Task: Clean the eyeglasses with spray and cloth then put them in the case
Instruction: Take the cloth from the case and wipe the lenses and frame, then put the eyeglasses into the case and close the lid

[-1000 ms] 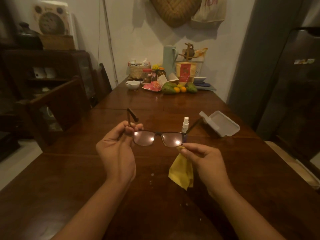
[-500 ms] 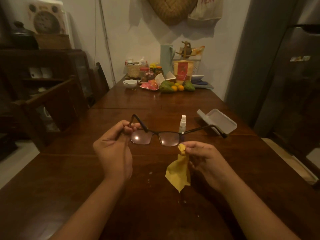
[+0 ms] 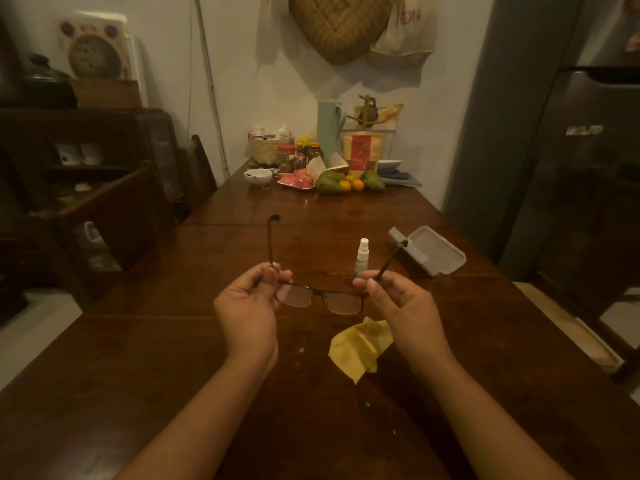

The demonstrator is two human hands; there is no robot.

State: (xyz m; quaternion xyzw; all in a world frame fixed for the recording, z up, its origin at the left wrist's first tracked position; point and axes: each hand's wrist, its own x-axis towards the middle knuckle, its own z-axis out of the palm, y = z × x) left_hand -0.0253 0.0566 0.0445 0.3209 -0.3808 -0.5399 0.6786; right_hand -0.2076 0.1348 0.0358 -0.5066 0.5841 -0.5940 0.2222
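I hold the dark-framed eyeglasses above the wooden table, lenses toward me and both temples pointing away. My left hand pinches the left hinge; my right hand pinches the right temple near its hinge. The yellow cloth lies crumpled on the table just below the glasses, free of my fingers. A small spray bottle with a white cap stands behind the glasses. The grey case lies open to the right of the bottle.
Fruit, jars, a white bowl and a pale green jug crowd the table's far end. A dark wooden chair stands at the left edge. A dark cabinet rises on the right.
My right hand has let go of the yellow cloth, which now lies on the table, and taken hold of the right temple. The glasses have tilted so the temples point away.
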